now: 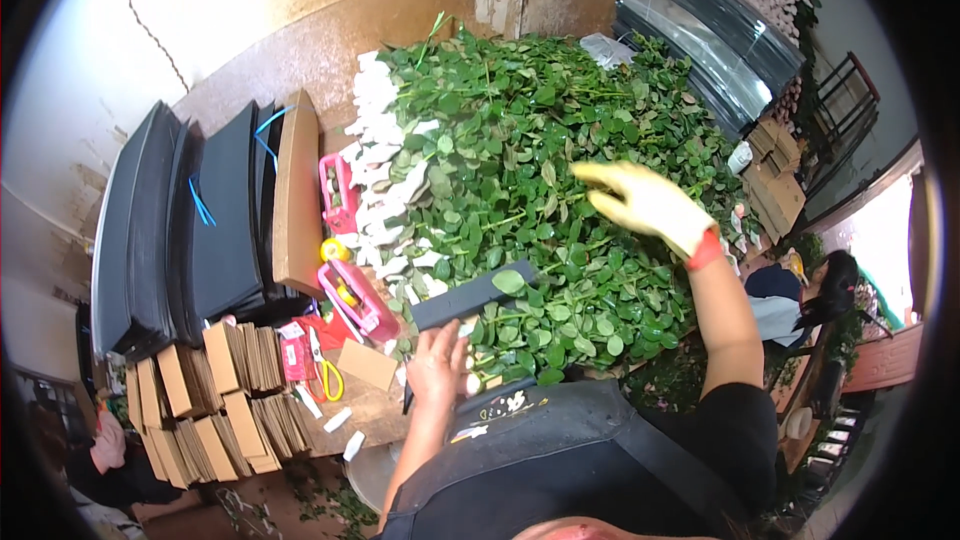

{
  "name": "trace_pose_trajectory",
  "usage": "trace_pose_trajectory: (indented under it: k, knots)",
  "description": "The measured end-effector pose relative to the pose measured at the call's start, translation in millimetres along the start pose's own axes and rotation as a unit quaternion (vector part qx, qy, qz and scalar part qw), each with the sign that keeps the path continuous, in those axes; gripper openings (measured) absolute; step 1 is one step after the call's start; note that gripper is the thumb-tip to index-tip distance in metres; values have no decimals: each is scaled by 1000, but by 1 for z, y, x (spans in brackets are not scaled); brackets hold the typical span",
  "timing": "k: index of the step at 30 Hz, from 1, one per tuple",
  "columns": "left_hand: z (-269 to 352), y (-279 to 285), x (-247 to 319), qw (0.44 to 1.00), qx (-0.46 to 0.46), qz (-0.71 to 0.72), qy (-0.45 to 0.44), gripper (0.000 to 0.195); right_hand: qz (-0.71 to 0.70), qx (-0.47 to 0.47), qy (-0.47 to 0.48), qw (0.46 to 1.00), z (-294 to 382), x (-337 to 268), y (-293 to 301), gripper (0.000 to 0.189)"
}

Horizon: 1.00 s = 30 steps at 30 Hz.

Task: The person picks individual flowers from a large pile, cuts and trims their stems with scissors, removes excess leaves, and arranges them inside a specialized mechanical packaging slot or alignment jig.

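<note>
My left hand [435, 367], bare, is low in the middle, its fingertips against the lower edge of a long black strip [472, 296]; whether it grips the strip cannot be told. A green leaf lies over the strip's far end. Pale flower heads show beside this hand. My right hand [641, 202], in a pale yellow rubber glove with a red cuff, hovers over a large heap of leafy rose stems [525, 165], thumb and fingers apart, holding nothing visible. White-wrapped flower heads [375, 112] line the heap's left side.
Two pink tape dispensers [360, 300], scissors [328, 382] and a cardboard piece [367, 364] lie left on the wooden table [375, 409]. Beyond stand folded cardboard stacks [225, 360] and black sheets [225, 217]. Clear plastic sleeves [705, 22] are back right. Another person [787, 292] is at right.
</note>
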<state>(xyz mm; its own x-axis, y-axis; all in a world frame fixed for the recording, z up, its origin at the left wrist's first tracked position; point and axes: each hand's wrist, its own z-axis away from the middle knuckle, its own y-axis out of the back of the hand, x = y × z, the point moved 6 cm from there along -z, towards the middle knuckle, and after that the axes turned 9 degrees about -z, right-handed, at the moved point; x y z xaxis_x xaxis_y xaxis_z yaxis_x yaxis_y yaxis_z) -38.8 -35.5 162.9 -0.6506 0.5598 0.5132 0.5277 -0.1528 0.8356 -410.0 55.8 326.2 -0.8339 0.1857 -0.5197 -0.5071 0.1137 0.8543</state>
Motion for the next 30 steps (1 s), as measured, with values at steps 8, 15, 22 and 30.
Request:
trace_pose_trajectory:
  k: [8,15,22,30]
  knots:
    - [0,-14,-4,993,-115,0,4,45,276,232,-22,933,-237,73,-16,46]
    - [5,-19,4,987,-157,5,42,68,145,103,-78,981,-259,127,-76,26]
    - [21,-26,-8,990,-137,-3,43,63,335,-217,2,917,-58,141,-173,29]
    - [7,-9,6,991,-124,-46,0,59,-114,-82,-32,990,-79,82,-64,58]
